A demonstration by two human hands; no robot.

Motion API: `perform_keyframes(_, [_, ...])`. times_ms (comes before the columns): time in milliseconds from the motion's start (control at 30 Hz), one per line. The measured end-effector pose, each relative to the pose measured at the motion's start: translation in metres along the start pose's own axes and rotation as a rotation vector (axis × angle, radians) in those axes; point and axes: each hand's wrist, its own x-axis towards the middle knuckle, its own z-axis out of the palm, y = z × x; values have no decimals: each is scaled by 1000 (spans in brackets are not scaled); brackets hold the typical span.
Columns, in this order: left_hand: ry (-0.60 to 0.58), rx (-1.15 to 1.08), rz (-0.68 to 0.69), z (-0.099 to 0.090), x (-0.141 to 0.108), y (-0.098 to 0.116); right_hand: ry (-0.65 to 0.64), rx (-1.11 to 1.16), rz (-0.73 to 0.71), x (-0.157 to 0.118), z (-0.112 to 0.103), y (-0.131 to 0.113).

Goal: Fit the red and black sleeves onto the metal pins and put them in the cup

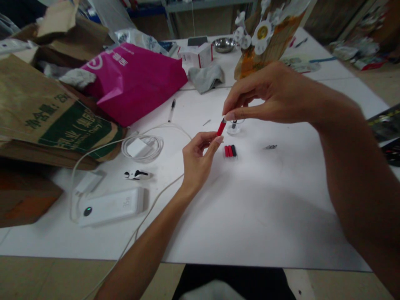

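One red tube [221, 128] is held tilted above the tabletop [250, 221], well in from its near edge, left hand [198, 160] pinching its lower end, right hand [265, 98] its upper; light, aligned pressure appears advisable.

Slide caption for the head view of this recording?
Left hand grips a small red cylinder over the white table, right hand at its upper end, red and black pieces nearby.
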Motion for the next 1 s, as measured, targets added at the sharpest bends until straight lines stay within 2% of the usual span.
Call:
perform_keyframes(233, [-13,35,15,0,0,1,44,-46,2,1,1,0])
perform_keyframes(367, [-11,80,17,0,1,3,156,-52,-33,0,-2,6])
perform_keyframes(500, [-7,89,17,0,0,5,242,-177,-41,0,-6,19])
perform_keyframes(667, [-16,83,16,1,-1,6,232,-295,6,0,-6,28])
perform_keyframes(833, [-18,77,13,1,-1,7,230,-268,95,0,-4,27])
perform_keyframes(1000, [-26,77,26,2,-1,7,192,-303,94,3,-1,40])
